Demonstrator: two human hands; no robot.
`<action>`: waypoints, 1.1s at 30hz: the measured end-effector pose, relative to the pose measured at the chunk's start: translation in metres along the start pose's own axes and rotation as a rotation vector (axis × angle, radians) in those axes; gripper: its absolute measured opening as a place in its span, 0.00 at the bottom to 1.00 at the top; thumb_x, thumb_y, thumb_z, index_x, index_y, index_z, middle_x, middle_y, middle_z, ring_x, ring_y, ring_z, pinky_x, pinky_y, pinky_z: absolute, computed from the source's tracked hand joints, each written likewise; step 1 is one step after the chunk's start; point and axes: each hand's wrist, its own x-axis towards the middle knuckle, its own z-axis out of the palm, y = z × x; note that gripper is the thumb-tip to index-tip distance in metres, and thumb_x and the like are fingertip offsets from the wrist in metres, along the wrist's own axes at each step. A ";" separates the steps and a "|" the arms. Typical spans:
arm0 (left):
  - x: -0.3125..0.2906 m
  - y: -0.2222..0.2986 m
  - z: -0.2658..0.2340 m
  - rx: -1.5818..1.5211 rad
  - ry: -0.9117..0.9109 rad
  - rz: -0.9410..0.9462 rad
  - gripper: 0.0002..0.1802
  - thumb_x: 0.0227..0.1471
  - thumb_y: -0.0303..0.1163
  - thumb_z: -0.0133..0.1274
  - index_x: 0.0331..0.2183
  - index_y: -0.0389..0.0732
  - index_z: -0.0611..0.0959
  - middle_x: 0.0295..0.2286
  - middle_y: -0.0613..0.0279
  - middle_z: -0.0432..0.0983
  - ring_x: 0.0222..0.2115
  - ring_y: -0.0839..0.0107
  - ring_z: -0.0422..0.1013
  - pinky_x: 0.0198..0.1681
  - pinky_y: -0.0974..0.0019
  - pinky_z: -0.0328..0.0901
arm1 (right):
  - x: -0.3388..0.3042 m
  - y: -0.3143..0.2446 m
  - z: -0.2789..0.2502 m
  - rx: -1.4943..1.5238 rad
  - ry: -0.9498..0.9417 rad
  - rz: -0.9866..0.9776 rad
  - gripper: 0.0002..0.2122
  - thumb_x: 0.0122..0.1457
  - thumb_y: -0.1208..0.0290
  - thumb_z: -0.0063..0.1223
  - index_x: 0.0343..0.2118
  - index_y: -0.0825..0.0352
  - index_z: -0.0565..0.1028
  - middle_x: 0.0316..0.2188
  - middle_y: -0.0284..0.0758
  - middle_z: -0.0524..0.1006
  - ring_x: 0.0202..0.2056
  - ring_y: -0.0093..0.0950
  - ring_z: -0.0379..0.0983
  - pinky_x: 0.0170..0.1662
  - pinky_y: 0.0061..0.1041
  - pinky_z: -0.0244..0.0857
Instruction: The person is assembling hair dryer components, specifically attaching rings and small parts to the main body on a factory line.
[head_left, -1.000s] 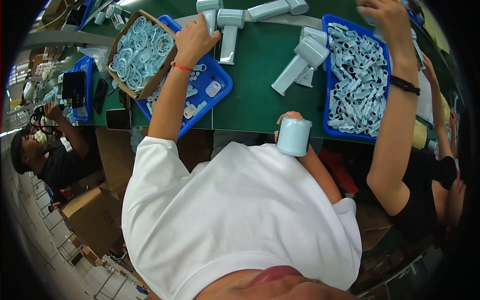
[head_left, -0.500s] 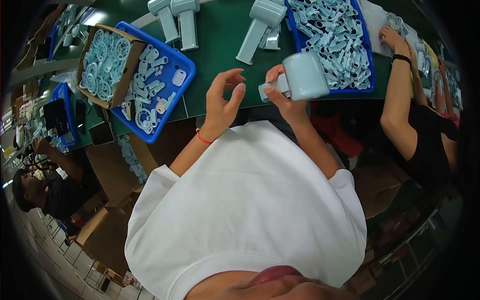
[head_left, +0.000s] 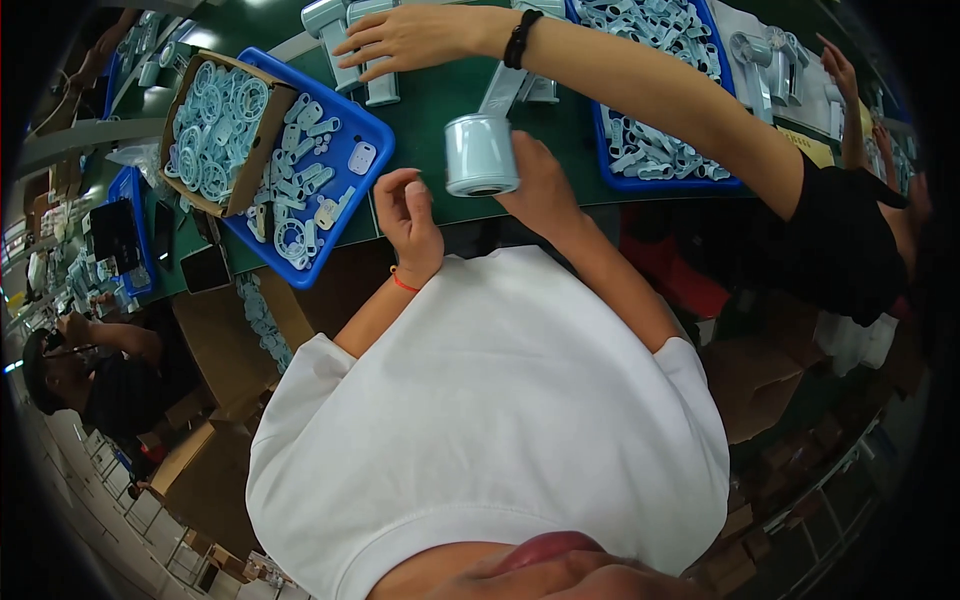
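Observation:
My right hand (head_left: 545, 185) grips a pale blue plastic housing with a wide cylindrical head (head_left: 482, 155), held above the table's near edge. The head's round end, with a dark opening in it, faces down toward me. Its handle is hidden by my fingers. Left of it is my empty left hand (head_left: 410, 225), fingers loosely curled and apart, not touching the housing. Beyond, another housing with a handle (head_left: 503, 90) lies on the green table, partly covered by a co-worker's forearm (head_left: 640, 75). That co-worker's hand (head_left: 415, 38) reaches over two similar housings (head_left: 383, 90) at the back.
To the left, a cardboard box (head_left: 262, 140) of ring-shaped parts rests on a blue tray (head_left: 385, 150) of small pale parts. A second blue tray (head_left: 605, 165), heaped with small pieces, stands to the right. More housings (head_left: 765, 75) lie at far right, near another hand.
My right hand has brought the housing leftward and turned its round end toward me. My left hand has lowered slightly and curled. The co-worker's arm has swung across the table from the right.

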 end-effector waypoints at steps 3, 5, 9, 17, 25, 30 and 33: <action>0.005 0.022 -0.012 0.236 -0.019 0.725 0.08 0.49 0.27 0.48 0.34 0.41 0.70 0.30 0.63 0.61 0.26 0.73 0.57 0.32 0.70 0.58 | -0.003 -0.012 0.002 -0.259 -0.131 -0.114 0.29 0.35 0.73 0.65 0.45 0.67 0.67 0.37 0.38 0.71 0.38 0.34 0.70 0.40 0.31 0.62; 0.010 0.046 -0.014 0.598 -0.369 0.807 0.16 0.42 0.30 0.56 0.37 0.43 0.73 0.37 0.61 0.65 0.34 0.66 0.62 0.39 0.63 0.59 | -0.010 -0.018 0.000 -0.365 -0.221 -0.109 0.31 0.35 0.71 0.66 0.46 0.67 0.66 0.37 0.36 0.71 0.38 0.32 0.69 0.41 0.31 0.61; 0.021 0.039 0.002 0.972 -0.647 0.602 0.27 0.35 0.40 0.62 0.41 0.44 0.76 0.44 0.63 0.66 0.45 0.62 0.61 0.49 0.55 0.56 | -0.013 -0.012 -0.020 -0.384 -0.304 -0.148 0.31 0.38 0.65 0.64 0.49 0.66 0.66 0.40 0.34 0.70 0.44 0.32 0.65 0.46 0.32 0.58; 0.022 0.034 0.007 1.069 -0.731 0.541 0.28 0.35 0.38 0.62 0.42 0.42 0.76 0.42 0.63 0.70 0.43 0.56 0.62 0.43 0.58 0.59 | -0.039 0.011 -0.021 -0.144 -0.194 -0.075 0.26 0.48 0.70 0.56 0.52 0.64 0.66 0.46 0.38 0.68 0.47 0.36 0.63 0.51 0.34 0.55; 0.024 0.024 0.009 1.029 -0.704 0.575 0.26 0.33 0.38 0.62 0.39 0.41 0.77 0.39 0.65 0.69 0.39 0.56 0.62 0.43 0.56 0.57 | -0.039 0.007 -0.015 -0.210 -0.121 -0.110 0.24 0.45 0.72 0.58 0.49 0.65 0.68 0.44 0.37 0.69 0.46 0.35 0.64 0.46 0.33 0.58; 0.023 0.018 0.006 0.997 -0.692 0.654 0.28 0.31 0.39 0.62 0.39 0.40 0.77 0.38 0.63 0.69 0.37 0.57 0.64 0.43 0.56 0.58 | -0.046 0.015 -0.006 -0.169 0.005 -0.154 0.28 0.40 0.72 0.60 0.49 0.65 0.68 0.46 0.35 0.69 0.46 0.33 0.64 0.47 0.32 0.57; 0.025 0.023 0.004 1.062 -0.759 0.678 0.29 0.30 0.40 0.63 0.38 0.40 0.77 0.37 0.64 0.69 0.37 0.58 0.64 0.43 0.55 0.58 | -0.045 0.015 -0.010 -0.256 -0.062 -0.189 0.29 0.39 0.69 0.62 0.49 0.64 0.68 0.46 0.33 0.69 0.46 0.33 0.64 0.47 0.33 0.57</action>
